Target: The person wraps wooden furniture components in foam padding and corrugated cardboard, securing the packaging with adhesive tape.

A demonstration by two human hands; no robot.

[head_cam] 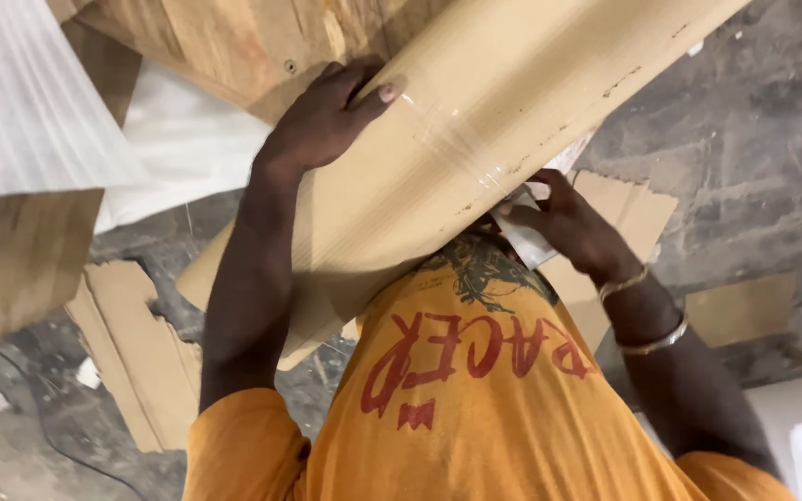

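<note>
L hand (327, 116) flat, fingers spread on cardboard sheet (475, 121); R hand (573, 227) pinching clear tape (523, 237).

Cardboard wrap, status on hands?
Left hand flat on cardboard wrap. Right hand gripping tape roll below. Clear tape across cardboard.

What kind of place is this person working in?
Probably a packing or furniture workshop: a long cardboard-wrapped piece bound with clear tape, wooden boards, and cardboard scraps on a rough concrete floor.
</note>
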